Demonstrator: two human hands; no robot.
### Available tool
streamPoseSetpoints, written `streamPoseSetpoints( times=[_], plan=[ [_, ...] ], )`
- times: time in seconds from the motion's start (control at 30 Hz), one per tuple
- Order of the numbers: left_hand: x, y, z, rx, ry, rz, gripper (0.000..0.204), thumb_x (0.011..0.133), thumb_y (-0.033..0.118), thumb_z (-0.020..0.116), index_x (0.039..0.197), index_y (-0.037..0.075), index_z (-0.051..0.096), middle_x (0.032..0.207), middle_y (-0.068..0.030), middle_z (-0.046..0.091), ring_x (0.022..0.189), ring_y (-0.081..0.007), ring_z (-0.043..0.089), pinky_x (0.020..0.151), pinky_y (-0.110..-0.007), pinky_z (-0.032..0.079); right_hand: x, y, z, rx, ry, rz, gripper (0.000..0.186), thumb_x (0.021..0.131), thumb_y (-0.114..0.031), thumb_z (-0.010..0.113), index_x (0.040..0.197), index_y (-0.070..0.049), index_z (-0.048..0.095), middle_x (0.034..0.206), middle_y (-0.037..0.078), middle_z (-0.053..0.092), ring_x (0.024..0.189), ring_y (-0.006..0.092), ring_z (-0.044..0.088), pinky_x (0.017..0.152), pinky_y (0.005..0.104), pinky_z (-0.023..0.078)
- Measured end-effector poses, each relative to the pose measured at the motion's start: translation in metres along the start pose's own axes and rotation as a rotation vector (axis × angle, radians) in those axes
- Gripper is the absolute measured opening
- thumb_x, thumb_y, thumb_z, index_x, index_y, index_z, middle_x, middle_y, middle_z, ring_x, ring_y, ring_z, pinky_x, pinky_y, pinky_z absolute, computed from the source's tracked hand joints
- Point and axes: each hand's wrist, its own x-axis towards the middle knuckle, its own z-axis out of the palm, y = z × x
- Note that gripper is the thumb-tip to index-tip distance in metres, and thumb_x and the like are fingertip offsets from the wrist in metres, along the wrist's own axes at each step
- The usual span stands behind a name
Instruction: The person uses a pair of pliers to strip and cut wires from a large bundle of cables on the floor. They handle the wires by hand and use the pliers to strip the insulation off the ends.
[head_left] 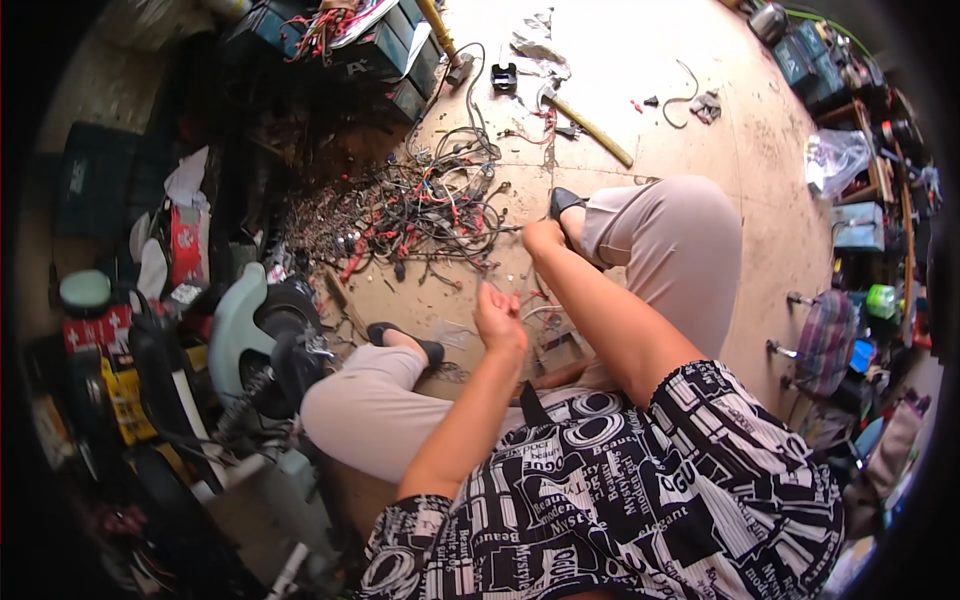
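A tangled pile of cables and wires, mostly black with some red and white, lies on the floor before me. At its right edge my right hand is closed in a fist, and a dark cable end from the pile meets its fingers. Lower and to the left, my left hand is turned palm up beside the near edge of the pile. Its fingers are curled together at the tips; what they hold, if anything, is too small to make out.
A hammer with a yellow handle lies beyond my right foot; another hammer leans near stacked dark battery boxes. Scooter parts crowd the left. On the right stand shelves of goods and a plaid-covered stool.
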Motion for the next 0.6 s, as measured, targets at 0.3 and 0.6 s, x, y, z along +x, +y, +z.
streamPoseSetpoints(
  times=[0.3,0.6],
  plan=[
    [-0.016,0.021,0.012,0.02,0.029,-0.14,0.039,0.095,0.024,0.042,0.061,0.013,0.029,0.051,-0.0005,0.027,0.048,-0.0155,0.028,0.085,-0.037,0.04,-0.06,0.035,-0.05,-0.149,0.214,-0.268,0.024,0.086,-0.021,0.054,0.103,-0.005,0.059,0.11,0.014,0.059,0.104,0.0296,0.057,0.088,0.0413,0.046],
    [-0.04,0.062,0.002,0.205,-0.081,-0.168,0.038,0.095,0.026,0.043,0.062,0.014,0.03,0.053,0.0003,0.027,0.049,-0.0141,0.028,0.083,-0.035,0.04,-0.099,0.003,-0.086,-0.506,-0.377,-0.85,0.056,0.093,-0.047,0.038,0.072,-0.006,0.069,0.083,0.011,0.067,0.094,0.0288,0.057,0.093,0.0392,0.04]
  ],
)
